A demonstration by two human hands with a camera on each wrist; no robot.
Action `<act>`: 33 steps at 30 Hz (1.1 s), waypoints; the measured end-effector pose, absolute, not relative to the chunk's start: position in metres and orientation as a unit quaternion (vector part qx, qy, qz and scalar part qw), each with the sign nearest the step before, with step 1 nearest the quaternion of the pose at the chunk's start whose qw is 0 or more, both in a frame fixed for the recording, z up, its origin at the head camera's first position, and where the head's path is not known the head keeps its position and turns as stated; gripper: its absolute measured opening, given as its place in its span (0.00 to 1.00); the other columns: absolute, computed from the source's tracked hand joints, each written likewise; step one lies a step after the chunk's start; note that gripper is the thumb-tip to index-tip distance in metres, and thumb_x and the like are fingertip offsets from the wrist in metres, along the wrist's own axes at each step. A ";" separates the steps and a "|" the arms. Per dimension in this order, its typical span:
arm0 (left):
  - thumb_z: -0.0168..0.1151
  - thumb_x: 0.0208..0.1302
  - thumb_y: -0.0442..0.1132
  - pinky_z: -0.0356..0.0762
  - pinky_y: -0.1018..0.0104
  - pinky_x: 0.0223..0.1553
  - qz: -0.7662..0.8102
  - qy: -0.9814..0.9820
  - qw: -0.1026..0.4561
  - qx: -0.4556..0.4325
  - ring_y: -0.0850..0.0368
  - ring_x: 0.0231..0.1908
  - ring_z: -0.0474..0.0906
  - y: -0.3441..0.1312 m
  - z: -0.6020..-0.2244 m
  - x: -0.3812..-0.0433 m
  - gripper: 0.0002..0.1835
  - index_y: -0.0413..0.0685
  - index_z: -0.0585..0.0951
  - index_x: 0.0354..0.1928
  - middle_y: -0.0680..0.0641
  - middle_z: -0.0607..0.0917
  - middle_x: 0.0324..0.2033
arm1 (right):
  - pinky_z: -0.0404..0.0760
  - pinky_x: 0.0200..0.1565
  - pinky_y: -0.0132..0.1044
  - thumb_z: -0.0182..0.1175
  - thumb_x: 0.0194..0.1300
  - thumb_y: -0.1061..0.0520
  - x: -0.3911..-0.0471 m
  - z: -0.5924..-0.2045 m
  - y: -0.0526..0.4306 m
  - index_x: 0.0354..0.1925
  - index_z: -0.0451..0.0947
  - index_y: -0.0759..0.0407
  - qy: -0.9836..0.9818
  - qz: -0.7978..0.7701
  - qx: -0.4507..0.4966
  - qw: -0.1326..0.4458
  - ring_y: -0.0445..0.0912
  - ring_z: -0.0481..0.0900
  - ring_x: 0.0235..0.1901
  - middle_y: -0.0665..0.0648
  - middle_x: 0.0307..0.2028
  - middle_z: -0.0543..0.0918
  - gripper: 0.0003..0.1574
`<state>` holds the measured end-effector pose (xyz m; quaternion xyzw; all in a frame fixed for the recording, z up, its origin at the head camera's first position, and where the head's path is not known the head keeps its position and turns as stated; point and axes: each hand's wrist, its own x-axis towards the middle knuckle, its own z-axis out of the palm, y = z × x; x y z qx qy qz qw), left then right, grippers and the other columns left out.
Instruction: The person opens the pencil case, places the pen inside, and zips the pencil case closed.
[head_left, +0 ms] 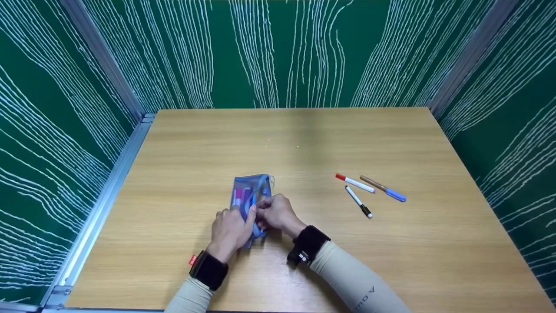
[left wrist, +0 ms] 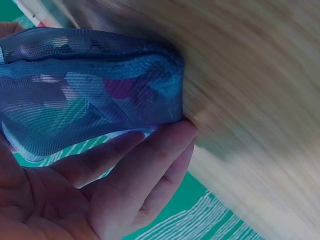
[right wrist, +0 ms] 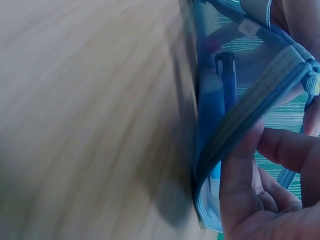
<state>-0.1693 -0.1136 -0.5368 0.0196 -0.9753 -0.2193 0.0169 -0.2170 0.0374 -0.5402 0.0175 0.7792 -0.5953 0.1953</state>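
Observation:
A blue mesh pencil pouch (head_left: 249, 179) stands on the table before me with pens inside, and its zipper is open. My left hand (head_left: 230, 229) grips the pouch from its left side, thumb along the opening. In the left wrist view, fingers (left wrist: 145, 175) of that hand lie against the mesh wall near one end. On the other side, my right hand (head_left: 280, 212) pinches the zipper edge (right wrist: 250, 107). Through the opening, the right wrist view shows a blue pen (right wrist: 211, 110) and a dark-clipped pen (right wrist: 227, 80) inside. Part of the pouch is hidden behind my hands.
To the right lie a red-capped white marker (head_left: 358, 184), a brown marker with a blue end (head_left: 383, 188) and a white marker with a black cap (head_left: 359, 202). Green walls with white lines (head_left: 278, 65) border the wooden table (head_left: 208, 143) at the back and sides.

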 end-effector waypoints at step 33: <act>0.45 0.76 0.62 0.77 0.49 0.35 -0.219 -0.975 0.017 0.014 0.43 0.33 0.77 -0.113 -0.533 -0.168 0.32 0.39 0.79 0.35 0.37 0.80 0.31 | 0.82 0.26 0.33 0.74 0.61 0.58 -0.222 -0.530 0.084 0.37 0.88 0.62 0.888 -0.450 -0.073 0.058 0.46 0.86 0.21 0.53 0.26 0.88 0.08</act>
